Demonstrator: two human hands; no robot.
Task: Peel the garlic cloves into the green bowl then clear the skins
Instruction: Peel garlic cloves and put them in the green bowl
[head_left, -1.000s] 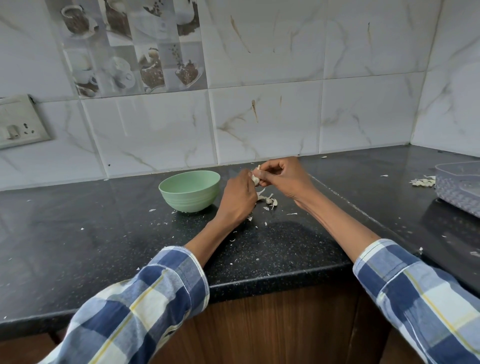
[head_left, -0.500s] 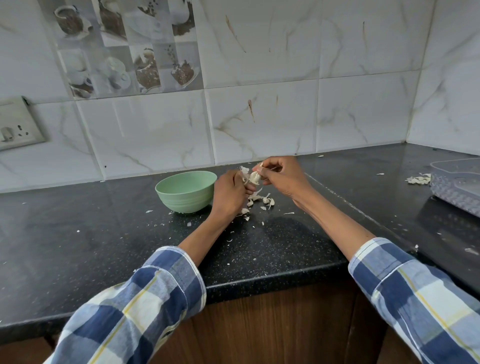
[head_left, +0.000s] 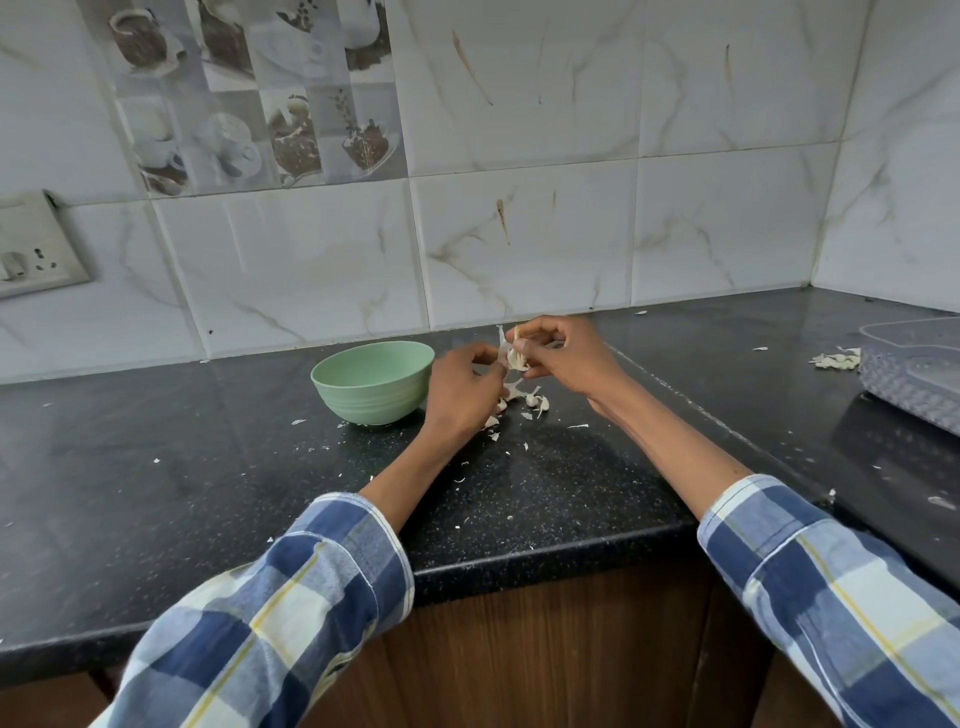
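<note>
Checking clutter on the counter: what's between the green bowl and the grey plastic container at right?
Head view: both hands, left hand and right hand, peeling a garlic clove, with loose skins beneath; green bowl, container.

You are standing in a home kitchen: a black speckled tabletop (head_left: 545, 499) on wooden cabinets (head_left: 545, 649), marble-look wall tiles (head_left: 519, 234), coffee-cup picture tiles (head_left: 249, 93) and a wall socket (head_left: 31, 249).

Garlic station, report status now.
Left hand pinches skin, right hand grips garlic clove. Mid-peel, above counter. Green bowl beside left hand. Nothing in the way.
</note>
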